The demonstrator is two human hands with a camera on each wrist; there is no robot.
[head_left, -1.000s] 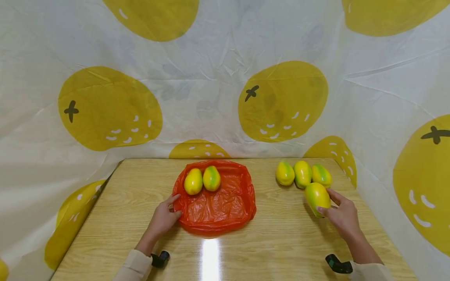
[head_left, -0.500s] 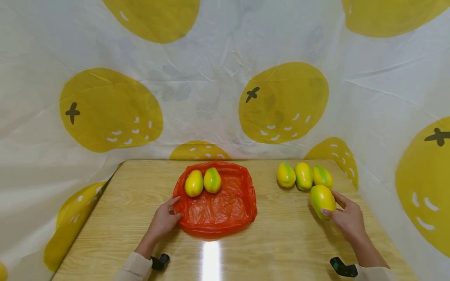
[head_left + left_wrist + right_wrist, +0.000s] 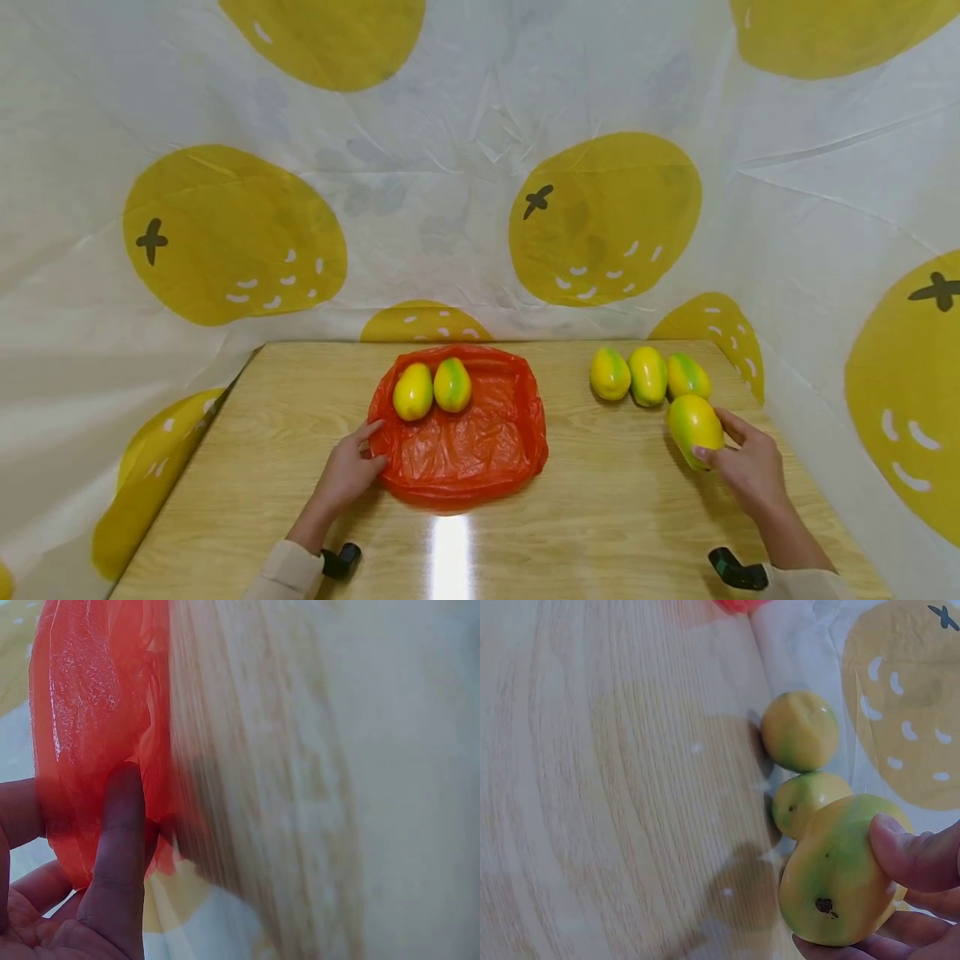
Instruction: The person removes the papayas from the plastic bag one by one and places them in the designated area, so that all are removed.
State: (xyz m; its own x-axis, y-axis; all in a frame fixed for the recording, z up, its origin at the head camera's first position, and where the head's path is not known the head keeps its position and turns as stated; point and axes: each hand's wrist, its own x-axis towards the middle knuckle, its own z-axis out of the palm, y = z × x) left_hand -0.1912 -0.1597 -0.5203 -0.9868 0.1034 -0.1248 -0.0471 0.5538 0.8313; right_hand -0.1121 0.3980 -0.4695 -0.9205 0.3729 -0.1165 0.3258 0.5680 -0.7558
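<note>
In the head view my right hand point(image 3: 746, 467) grips a yellow-green mango point(image 3: 694, 432), thumb on the near side and fingers round the far side. The right wrist view shows the mango's dark stem end point(image 3: 823, 905) and the thumb point(image 3: 915, 855) on its skin. Behind it, three more mangoes point(image 3: 648, 377) sit in a row. My left hand point(image 3: 349, 468) pinches the left side of a red plastic bag point(image 3: 465, 492), spread open like a shallow tray. Thumb and fingers lie on either side of the red film point(image 3: 90, 697) in the left wrist view. Two mangoes point(image 3: 414, 392) rest inside at back left.
All this is on a wood-grain table point(image 3: 585, 517), with a bright reflection near its front. A white cloth point(image 3: 435, 233) printed with big yellow fruit hangs behind the table and at both sides. Black curved pieces point(image 3: 737, 570) show at both wrists.
My right hand has moved a little to the right with the mango, which has turned slightly in its grip. The left hand, bag and other mangoes have stayed in place.
</note>
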